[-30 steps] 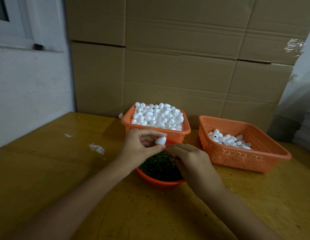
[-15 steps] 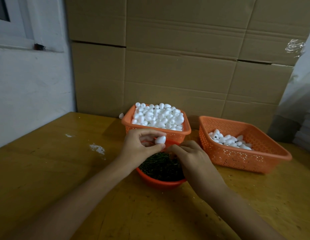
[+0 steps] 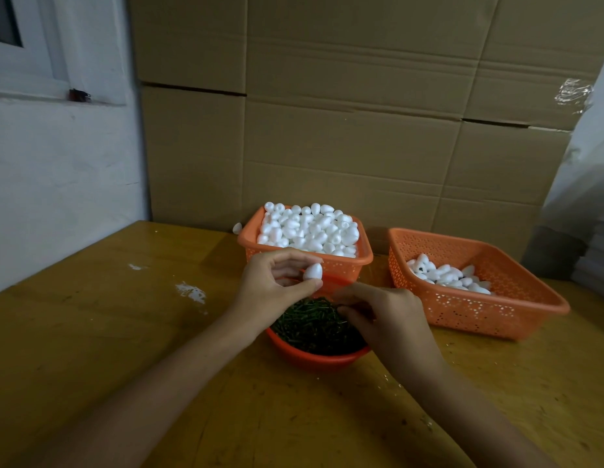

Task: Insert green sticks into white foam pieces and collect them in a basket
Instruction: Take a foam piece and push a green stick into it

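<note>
Cardboard boxes [image 3: 361, 130]: I see them stacked as a wall, well beyond both hands.
Table [image 3: 91, 332]: yellow wood under everything; white smears [image 3: 190, 292] left of the L grip.
Collecting basket [image 3: 496, 319]: orange, perforated, to the right of the R hand and apart from it. It holds a small heap of finished pcs [image 3: 445, 275] on its far side.
Supply basket [image 3: 347, 268]: orange, directly beyond the L grip, heaped w/ white foam pcs [image 3: 307, 228].
Bowl [image 3: 314, 358]: red, round, beneath both hands, filled w/ green sticks [image 3: 314, 322].
R hand [image 3: 391, 319]: over the bowl's right side, fingers curled, tips down at the stick pile. I can't tell if a stick is pinched, too blurred.
L hand [image 3: 270, 292]: raised over the bowl's far-left edge, thumb and forefinger pinching one foam piece, other fingers curled behind.
Foam piece [image 3: 313, 272]: white, egg-shaped, in the L pinch, above the sticks, up and left of the R fingertips, not touching them.
Stray foam piece [image 3: 237, 228]: on the table by the supply basket's left corner, beyond the L grip.
</note>
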Demonstrator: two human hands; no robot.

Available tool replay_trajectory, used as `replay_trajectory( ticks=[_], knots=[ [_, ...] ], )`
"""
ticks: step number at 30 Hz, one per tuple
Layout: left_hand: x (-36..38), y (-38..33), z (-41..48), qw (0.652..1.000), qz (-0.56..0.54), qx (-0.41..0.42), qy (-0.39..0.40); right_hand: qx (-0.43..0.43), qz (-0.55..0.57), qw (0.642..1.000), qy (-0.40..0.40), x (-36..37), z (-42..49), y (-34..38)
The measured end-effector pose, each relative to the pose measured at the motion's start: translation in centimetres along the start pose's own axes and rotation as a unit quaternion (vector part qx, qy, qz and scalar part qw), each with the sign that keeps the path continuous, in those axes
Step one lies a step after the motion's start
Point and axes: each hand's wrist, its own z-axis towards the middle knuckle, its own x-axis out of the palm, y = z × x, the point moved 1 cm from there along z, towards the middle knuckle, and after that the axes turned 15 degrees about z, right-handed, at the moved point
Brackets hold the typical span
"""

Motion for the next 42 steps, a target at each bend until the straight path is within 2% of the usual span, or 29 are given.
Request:
replay_trajectory(
  ticks=[4, 10, 12, 14, 17, 20, 23, 32, 38, 42],
  knots=[
    [0.0, -0.1, 0.0, 1.000, -0.010, 0.000, -0.006, 0.004, 0.008, 0.999, -0.048, -0.5, 0.2, -0.3],
    [-0.1, -0.1, 0.0, 1.000, -0.012, 0.006, -0.003, -0.031, -0.016, 0.998, -0.045, -0.7, 0.2, -0.6],
    [-0.2, -0.2, 0.1, 1.000, -0.013, 0.006, -0.005, -0.007, 0.021, 0.998, -0.059, -0.4, 0.2, -0.7],
    [-0.3, -0.4, 0.3, 0.999, -0.028, 0.001, -0.018, 0.052, 0.112, 0.989, -0.080, 0.0, 0.2, -0.7],
    [-0.3, -0.7, 0.4, 0.999, -0.046, 0.000, -0.027, 0.133, 0.271, 0.948, -0.097, 0.5, 0.1, -0.5],
    [-0.1, -0.8, 0.3, 0.998, -0.060, -0.002, -0.013, 0.175, 0.425, 0.879, -0.128, 0.7, -0.1, -0.2],
    [0.1, -0.8, 0.1, 0.998, -0.063, -0.006, 0.007, 0.194, 0.495, 0.833, -0.154, 1.0, -0.3, 0.0],
    [0.2, -1.2, -0.1, 0.998, -0.057, 0.005, 0.028, 0.202, 0.547, 0.789, -0.194, 1.0, -0.2, -0.1],
    [0.1, -1.0, -0.1, 0.998, -0.058, -0.012, 0.036, 0.220, 0.596, 0.742, -0.213, 1.0, 0.0, -0.5],
    [0.1, -1.2, -0.1, 0.997, -0.065, -0.016, 0.039, 0.217, 0.609, 0.736, -0.202, 1.0, 0.0, -0.7]
  ],
)
